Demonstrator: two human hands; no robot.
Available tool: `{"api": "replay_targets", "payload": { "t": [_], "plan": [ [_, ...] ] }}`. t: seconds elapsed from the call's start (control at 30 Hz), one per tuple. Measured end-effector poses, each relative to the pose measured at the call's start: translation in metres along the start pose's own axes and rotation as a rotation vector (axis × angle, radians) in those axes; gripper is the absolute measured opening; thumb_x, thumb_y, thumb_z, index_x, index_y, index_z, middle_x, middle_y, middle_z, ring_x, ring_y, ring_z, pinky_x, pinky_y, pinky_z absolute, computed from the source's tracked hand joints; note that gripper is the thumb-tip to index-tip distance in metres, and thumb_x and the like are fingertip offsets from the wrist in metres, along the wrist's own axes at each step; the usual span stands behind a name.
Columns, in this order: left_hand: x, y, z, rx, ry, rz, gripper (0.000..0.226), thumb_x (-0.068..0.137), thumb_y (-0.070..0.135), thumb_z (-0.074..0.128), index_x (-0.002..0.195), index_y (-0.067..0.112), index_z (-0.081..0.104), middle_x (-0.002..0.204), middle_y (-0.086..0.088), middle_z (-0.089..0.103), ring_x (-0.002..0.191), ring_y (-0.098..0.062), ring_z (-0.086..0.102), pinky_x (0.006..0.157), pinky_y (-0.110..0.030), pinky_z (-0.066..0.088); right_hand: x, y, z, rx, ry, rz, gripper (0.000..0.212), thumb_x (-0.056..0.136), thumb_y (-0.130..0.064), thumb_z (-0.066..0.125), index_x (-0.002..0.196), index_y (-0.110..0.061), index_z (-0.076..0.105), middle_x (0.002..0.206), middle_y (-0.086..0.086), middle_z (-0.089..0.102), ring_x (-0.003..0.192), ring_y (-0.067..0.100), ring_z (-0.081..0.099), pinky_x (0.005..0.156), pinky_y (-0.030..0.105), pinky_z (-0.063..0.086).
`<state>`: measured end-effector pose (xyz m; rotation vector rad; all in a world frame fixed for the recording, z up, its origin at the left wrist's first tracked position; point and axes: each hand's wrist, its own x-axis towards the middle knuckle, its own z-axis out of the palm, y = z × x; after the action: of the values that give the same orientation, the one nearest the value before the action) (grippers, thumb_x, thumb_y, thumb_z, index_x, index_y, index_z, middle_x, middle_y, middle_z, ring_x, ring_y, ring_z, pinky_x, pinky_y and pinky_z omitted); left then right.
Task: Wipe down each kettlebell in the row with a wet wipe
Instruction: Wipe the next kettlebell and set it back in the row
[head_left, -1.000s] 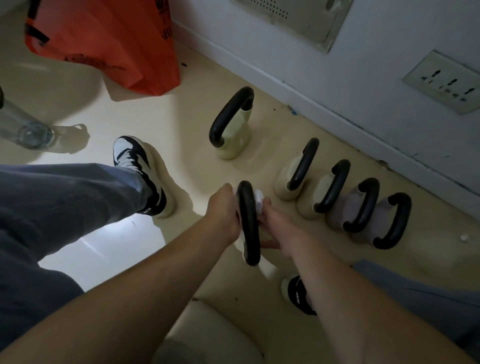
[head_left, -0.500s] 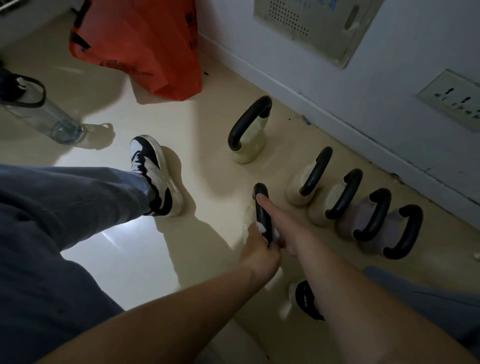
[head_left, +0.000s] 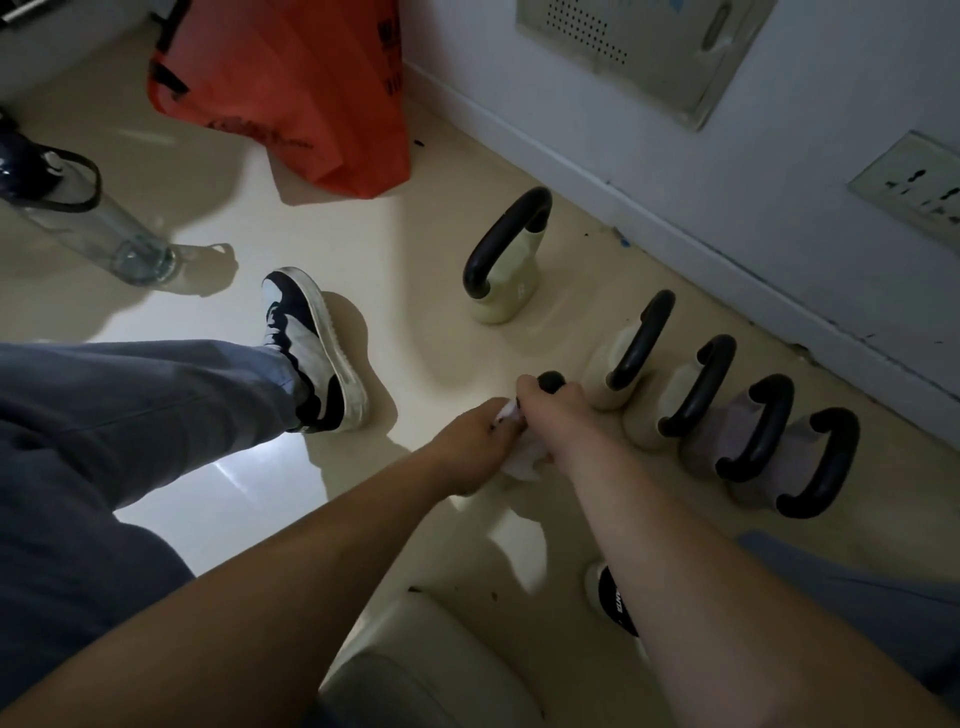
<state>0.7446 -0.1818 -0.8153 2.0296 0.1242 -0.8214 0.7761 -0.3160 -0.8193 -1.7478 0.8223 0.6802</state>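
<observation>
Wiping has shifted from the black handle down to the pale body of the kettlebell (head_left: 551, 382) pulled forward of the row. The left hand (head_left: 475, 441) pinches the crumpled white wet wipe (head_left: 522, 460); the right hand (head_left: 558, 410) grips the handle, steadying it. Five kettlebells remain.

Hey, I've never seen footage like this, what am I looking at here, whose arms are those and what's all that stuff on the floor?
No machine here: the camera sits on a person's head, looking down at their own arms. The right hand has its grip on a kettlebell handle. The left hand holds a white wipe against that kettlebell. On the floor, four more kettlebells line up to the right, and another kettlebell stands apart behind. An orange bag and a clear water bottle are farther back.
</observation>
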Motion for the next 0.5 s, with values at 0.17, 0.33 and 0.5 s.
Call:
{"api": "replay_targets", "payload": {
  "t": [0.17, 0.33, 0.5],
  "plan": [
    [-0.02, -0.033, 0.018, 0.011, 0.24, -0.082, 0.045, 0.104, 0.052, 0.024, 0.093, 0.029, 0.062, 0.08, -0.002, 0.068, 0.074, -0.02, 0.066, 0.079, -0.042, 0.056, 0.002, 0.012, 0.004, 0.035, -0.117, 0.152, 0.09, 0.071, -0.075, 0.062, 0.137, -0.016, 0.048, 0.123, 0.007, 0.063, 0.106, 0.032, 0.064, 0.087, 0.05, 0.059],
    [-0.026, -0.068, -0.004, 0.127, 0.381, -0.288, 0.034, 0.106, 0.037, 0.03, 0.094, 0.025, 0.058, 0.098, -0.011, 0.07, 0.09, -0.03, 0.066, 0.081, -0.035, 0.051, 0.003, 0.013, 0.01, 0.149, -0.217, 0.213, 0.076, 0.079, -0.073, 0.06, 0.136, -0.023, 0.049, 0.127, 0.004, 0.059, 0.116, 0.036, 0.06, 0.079, 0.056, 0.06],
    [-0.011, -0.041, -0.04, -0.019, 0.577, -0.336, 0.043, 0.11, 0.028, 0.028, 0.139, 0.005, 0.049, 0.148, -0.02, 0.047, 0.136, -0.031, 0.044, 0.109, -0.038, 0.035, 0.003, 0.012, 0.012, 0.166, -0.18, 0.202, 0.06, 0.089, -0.064, 0.056, 0.129, -0.02, 0.051, 0.119, 0.006, 0.06, 0.108, 0.034, 0.062, 0.069, 0.047, 0.061]
  ]
}}
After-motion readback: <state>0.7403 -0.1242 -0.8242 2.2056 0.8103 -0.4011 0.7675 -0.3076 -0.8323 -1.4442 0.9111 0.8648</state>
